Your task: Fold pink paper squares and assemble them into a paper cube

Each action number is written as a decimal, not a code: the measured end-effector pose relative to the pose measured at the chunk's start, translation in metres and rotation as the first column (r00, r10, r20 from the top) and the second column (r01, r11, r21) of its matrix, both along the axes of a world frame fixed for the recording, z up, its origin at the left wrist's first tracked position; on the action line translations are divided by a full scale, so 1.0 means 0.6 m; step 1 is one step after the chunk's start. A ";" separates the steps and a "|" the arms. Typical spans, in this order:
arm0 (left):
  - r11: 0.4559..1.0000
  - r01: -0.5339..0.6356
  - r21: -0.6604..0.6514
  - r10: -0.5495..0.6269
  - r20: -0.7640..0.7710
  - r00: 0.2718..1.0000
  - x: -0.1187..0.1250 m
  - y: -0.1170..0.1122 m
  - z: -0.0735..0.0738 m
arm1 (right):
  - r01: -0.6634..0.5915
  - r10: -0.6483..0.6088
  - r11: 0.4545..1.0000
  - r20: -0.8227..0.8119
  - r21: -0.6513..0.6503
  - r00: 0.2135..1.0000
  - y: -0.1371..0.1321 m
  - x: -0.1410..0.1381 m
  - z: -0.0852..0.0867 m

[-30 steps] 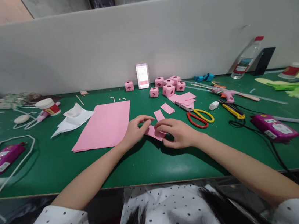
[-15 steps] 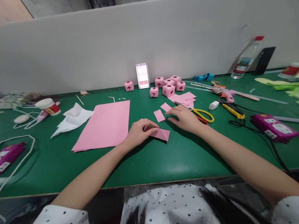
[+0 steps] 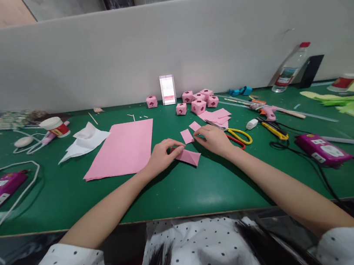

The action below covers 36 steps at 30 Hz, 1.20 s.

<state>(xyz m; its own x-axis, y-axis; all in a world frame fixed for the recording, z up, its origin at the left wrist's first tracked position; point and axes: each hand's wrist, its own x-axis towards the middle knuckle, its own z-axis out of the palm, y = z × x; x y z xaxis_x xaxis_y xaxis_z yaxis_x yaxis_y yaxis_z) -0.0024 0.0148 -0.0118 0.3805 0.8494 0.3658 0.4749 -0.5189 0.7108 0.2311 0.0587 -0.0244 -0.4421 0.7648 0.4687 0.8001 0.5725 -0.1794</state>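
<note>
My left hand (image 3: 167, 154) is closed on a folded pink piece of paper (image 3: 190, 158), pinched at its left end between thumb and fingers just above the green table. My right hand (image 3: 213, 138) is low over the table to the right of it, with loosely bent fingers a little apart. Its fingertips are at the edge of a small pink paper rectangle (image 3: 187, 136); I cannot tell if they touch it. Behind that lies another small pink paper piece (image 3: 195, 126). Scissors (image 3: 238, 135) with yellow and red handles lie beside my right hand, over some pink paper scraps (image 3: 219, 116).
A pink paper stack (image 3: 123, 149) and a white tissue (image 3: 85, 141) lie on the left. Several folded pink cubes (image 3: 199, 106) stand at the back near a lit phone (image 3: 168, 90). A glue gun (image 3: 268, 112), cutter (image 3: 274, 130), bottle (image 3: 290, 72) and corded purple box (image 3: 324, 149) are on the right.
My right hand has shifted slightly left, its fingertips now at the edge of the small pink rectangle. My left hand keeps its hold on the folded paper. The whole view has shifted slightly.
</note>
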 end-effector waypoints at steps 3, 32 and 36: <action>0.998 -0.056 0.008 0.056 0.039 0.998 0.000 0.001 0.001 | 0.021 -0.022 0.999 -0.039 -0.025 0.999 -0.007 -0.012 -0.004; 0.996 -0.087 0.005 0.086 0.041 0.995 -0.002 0.005 -0.003 | 0.152 -0.194 0.964 -0.185 -0.219 0.963 0.006 -0.038 -0.018; 0.996 -0.085 0.011 0.084 0.044 0.995 -0.002 0.005 -0.005 | 0.046 -0.117 0.979 -0.358 -0.200 0.926 0.015 -0.033 -0.022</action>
<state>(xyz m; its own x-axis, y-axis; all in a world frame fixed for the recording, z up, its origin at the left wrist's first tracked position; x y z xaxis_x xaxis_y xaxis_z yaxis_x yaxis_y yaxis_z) -0.0036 0.0179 -0.0151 0.2908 0.8732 0.3912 0.4864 -0.4870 0.7254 0.2111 0.0680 -0.0374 -0.1990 0.8794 0.4325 0.7006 0.4362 -0.5647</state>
